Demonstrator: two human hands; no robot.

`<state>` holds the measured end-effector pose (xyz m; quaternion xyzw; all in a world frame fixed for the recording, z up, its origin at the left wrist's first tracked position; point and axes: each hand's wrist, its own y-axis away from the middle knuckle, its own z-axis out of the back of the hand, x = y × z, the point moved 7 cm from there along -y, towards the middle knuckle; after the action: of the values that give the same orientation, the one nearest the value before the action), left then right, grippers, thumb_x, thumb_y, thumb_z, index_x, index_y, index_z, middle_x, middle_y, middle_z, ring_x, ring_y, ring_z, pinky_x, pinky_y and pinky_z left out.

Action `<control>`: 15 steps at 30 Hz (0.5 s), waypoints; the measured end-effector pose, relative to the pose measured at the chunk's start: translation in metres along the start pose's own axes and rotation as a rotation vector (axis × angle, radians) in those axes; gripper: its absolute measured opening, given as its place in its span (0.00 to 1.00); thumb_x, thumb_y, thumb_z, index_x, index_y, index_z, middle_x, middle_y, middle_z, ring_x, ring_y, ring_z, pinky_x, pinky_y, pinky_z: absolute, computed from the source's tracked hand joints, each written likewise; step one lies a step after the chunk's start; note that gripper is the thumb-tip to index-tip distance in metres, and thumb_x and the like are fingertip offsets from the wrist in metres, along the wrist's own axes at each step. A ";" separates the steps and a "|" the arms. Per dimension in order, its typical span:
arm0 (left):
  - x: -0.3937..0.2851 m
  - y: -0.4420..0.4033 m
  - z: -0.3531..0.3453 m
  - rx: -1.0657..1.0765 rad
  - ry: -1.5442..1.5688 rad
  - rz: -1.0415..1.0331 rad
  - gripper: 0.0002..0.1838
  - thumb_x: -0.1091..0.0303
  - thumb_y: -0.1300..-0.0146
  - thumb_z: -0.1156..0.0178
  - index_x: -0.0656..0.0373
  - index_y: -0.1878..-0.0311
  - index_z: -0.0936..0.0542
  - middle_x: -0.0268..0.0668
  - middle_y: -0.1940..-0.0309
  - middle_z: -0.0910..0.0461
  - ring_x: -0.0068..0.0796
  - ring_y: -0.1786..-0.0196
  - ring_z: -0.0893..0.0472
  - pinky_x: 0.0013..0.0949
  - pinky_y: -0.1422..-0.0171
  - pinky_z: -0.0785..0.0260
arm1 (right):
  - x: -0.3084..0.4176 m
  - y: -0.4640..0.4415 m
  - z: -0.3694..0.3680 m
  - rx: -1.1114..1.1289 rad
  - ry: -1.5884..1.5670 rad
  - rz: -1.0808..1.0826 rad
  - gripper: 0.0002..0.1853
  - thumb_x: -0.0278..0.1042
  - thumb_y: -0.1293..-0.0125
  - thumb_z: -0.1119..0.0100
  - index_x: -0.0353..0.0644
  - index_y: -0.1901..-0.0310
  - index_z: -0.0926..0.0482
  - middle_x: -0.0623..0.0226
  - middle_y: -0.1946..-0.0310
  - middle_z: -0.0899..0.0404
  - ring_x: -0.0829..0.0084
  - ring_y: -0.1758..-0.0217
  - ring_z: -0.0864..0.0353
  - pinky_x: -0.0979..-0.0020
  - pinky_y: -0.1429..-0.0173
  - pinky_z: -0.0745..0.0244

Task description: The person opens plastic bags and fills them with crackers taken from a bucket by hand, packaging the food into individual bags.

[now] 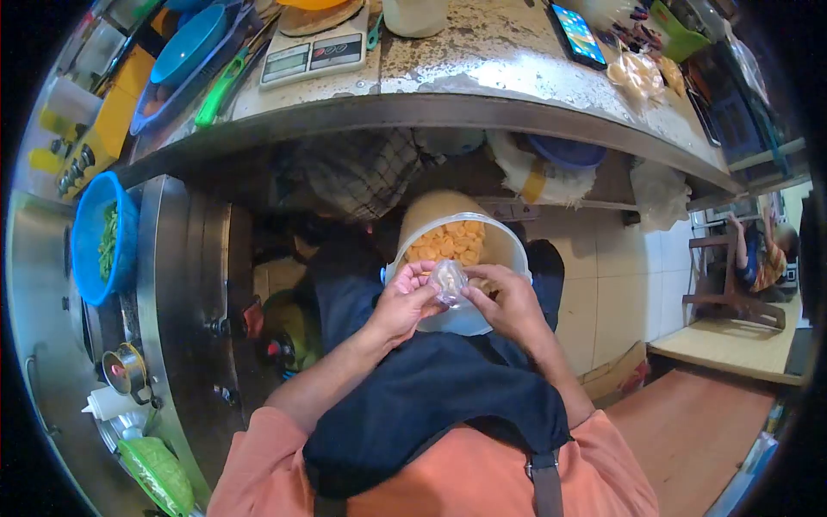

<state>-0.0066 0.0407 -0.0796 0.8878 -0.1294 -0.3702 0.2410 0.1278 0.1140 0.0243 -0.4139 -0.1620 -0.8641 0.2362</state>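
Observation:
A small clear plastic bag (pixel 450 281) is held between my two hands, over the near part of a white bucket (pixel 508 246). My left hand (pixel 405 302) pinches the bag's left side. On its right side, the fingers of my right hand (pixel 508 299) are closed on it. What the bag contains is too small to tell. Orange, roundish slices (pixel 452 241) lie inside the bucket, beyond my fingers. The bucket stands between my legs, below the counter's front edge.
Overhead, the metal counter (pixel 482 65) bears a scale (pixel 314 59), a phone (pixel 577 36) and plastic bags. At the left a blue basin (pixel 105 237) holds something green. A person (pixel 762 254) is at the far right. Cloths and sacks lie beneath the counter.

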 end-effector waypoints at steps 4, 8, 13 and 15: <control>0.001 0.001 -0.002 0.007 0.006 0.021 0.17 0.76 0.33 0.47 0.56 0.43 0.34 0.41 0.50 0.25 0.35 0.48 0.21 0.44 0.45 0.24 | -0.013 -0.002 -0.002 0.002 -0.283 -0.044 0.13 0.31 0.39 0.34 0.37 0.53 0.18 0.69 0.68 0.18 0.78 0.68 0.21 0.75 0.62 0.25; 0.005 0.000 -0.002 0.037 0.068 0.033 0.17 0.76 0.33 0.47 0.54 0.42 0.35 0.41 0.49 0.25 0.35 0.48 0.21 0.43 0.47 0.24 | -0.004 -0.004 -0.017 0.183 -0.467 -0.198 0.10 0.28 0.37 0.37 0.36 0.54 0.18 0.73 0.70 0.19 0.84 0.68 0.25 0.79 0.61 0.26; 0.005 0.000 0.002 0.029 0.052 0.040 0.18 0.76 0.33 0.47 0.54 0.42 0.35 0.40 0.49 0.26 0.36 0.49 0.21 0.41 0.48 0.23 | -0.012 -0.010 -0.037 0.183 -0.194 -0.071 0.10 0.28 0.37 0.37 0.38 0.55 0.18 0.75 0.76 0.23 0.85 0.76 0.30 0.80 0.69 0.31; 0.006 0.000 0.005 0.024 0.022 0.059 0.18 0.76 0.33 0.47 0.54 0.42 0.35 0.39 0.50 0.25 0.35 0.51 0.20 0.41 0.49 0.23 | -0.014 -0.008 -0.035 0.169 -0.194 -0.062 0.10 0.28 0.37 0.37 0.38 0.55 0.18 0.75 0.75 0.22 0.85 0.76 0.30 0.80 0.69 0.31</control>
<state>-0.0059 0.0365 -0.0860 0.8903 -0.1573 -0.3517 0.2427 0.1094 0.1077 -0.0086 -0.4688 -0.2689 -0.8103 0.2267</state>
